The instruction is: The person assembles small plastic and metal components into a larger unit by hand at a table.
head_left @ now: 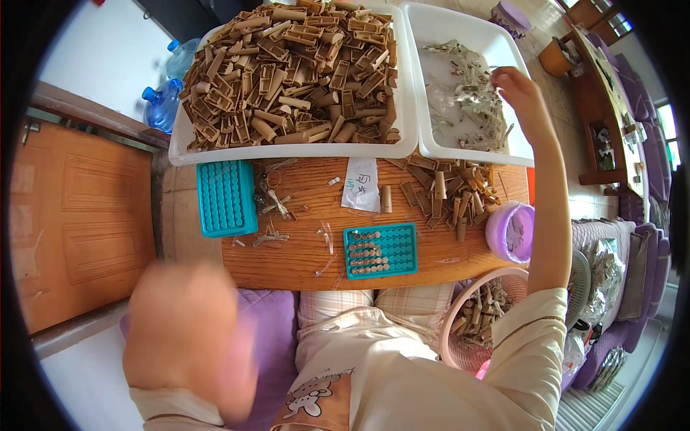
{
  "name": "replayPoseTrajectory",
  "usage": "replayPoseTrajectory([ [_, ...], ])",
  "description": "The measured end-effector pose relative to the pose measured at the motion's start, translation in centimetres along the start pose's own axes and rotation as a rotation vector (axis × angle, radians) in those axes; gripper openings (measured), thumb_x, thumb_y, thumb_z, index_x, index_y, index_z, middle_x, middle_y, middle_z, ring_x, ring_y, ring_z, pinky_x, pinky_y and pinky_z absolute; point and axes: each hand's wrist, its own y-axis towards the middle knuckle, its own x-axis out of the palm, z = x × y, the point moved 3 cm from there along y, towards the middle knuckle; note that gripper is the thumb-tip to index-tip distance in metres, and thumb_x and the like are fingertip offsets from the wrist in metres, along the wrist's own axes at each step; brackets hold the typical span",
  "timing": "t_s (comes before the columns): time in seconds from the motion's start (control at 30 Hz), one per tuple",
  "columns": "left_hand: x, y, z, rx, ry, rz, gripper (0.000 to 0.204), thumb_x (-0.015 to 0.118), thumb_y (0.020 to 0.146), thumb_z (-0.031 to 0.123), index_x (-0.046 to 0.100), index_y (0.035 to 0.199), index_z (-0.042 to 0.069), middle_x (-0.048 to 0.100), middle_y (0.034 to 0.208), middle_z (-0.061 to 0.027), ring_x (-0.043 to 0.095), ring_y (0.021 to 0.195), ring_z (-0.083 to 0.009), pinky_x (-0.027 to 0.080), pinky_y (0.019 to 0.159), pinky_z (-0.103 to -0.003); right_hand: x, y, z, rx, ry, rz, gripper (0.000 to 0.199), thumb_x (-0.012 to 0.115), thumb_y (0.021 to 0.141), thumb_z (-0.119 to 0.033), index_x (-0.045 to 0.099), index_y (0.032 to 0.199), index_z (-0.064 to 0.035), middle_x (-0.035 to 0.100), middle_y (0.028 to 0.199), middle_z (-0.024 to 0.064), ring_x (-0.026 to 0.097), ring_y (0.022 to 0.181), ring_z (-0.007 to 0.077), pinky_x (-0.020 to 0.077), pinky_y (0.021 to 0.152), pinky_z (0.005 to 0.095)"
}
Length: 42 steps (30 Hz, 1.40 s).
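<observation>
My right hand (pixel 516 87) reaches out over the right side of a white plastic tub (pixel 528 54), its fingers curled together. What they grip, if anything, is too small to make out. In the tub lies a tangle of small clear-and-beige pieces (pixel 474 97). My left hand (pixel 188 334) is raised at the lower left, off the table's edge, smeared by motion, so its fingers cannot be read. A teal tray (pixel 402 251) with rows of small round metallic pieces (pixel 368 262) lies at the table's front. Another teal tray (pixel 226 197) sits to its left.
A second white tub (pixel 287 152) is heaped with brown plastic casings (pixel 287 72). More casings (pixel 449 190) lie loose near a purple-rimmed bowl (pixel 496 237). A paper slip (pixel 357 197) and small scraps (pixel 274 205) lie on the wooden table (pixel 287 251). A pink basket (pixel 447 337) stands below its right edge.
</observation>
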Motion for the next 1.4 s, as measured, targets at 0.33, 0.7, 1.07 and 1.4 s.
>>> replayPoseTrajectory([
  [0.33,2.8,2.2,-23.9,-0.695,0.911,-0.589,0.022,0.053,0.080,0.021,0.054,0.094,0.004,0.061,0.086,-0.0123,0.060,0.074,-0.0264,0.047,0.068,-0.034,-2.7,-0.7,1.7,0.050,-0.006,0.098,0.021,0.052,0.083,-0.016,0.055,0.094,0.0014,0.058,0.088,0.0031,0.051,0.089,0.0098,0.0358,0.082,0.0215],
  [0.7,5.1,2.7,-28.0,-0.563,1.238,-0.477,0.019,0.056,0.074,0.013,0.053,0.092,0.005,0.057,0.084,-0.0116,0.057,0.079,-0.0276,0.046,0.068,-0.037,-4.6,-1.6,4.3,0.021,0.875,0.017,0.014,0.049,0.085,-0.017,0.053,0.093,-0.0063,0.057,0.092,0.0037,0.053,0.094,0.0139,0.0384,0.085,0.0267],
  [1.07,5.0,1.3,-23.0,-0.757,0.631,-0.304,0.015,0.045,0.077,0.009,0.045,0.090,0.002,0.047,0.063,-0.0037,0.044,0.052,-0.0109,0.035,0.050,-0.026,-4.3,-2.6,5.6,0.135,0.835,0.145,0.019,0.048,0.086,-0.019,0.052,0.096,-0.0042,0.058,0.090,0.0039,0.054,0.094,0.0163,0.0419,0.080,0.0257],
  [1.4,8.7,-0.2,-18.3,-1.060,0.151,-0.360,0.025,0.052,0.080,0.023,0.047,0.097,0.006,0.045,0.075,-0.0008,0.040,0.055,-0.0053,0.035,0.047,-0.020,-1.5,-3.8,0.0,-0.069,1.003,-0.005,0.018,0.044,0.088,-0.017,0.050,0.096,-0.0021,0.056,0.090,0.0047,0.055,0.091,0.0160,0.0456,0.080,0.0277],
])
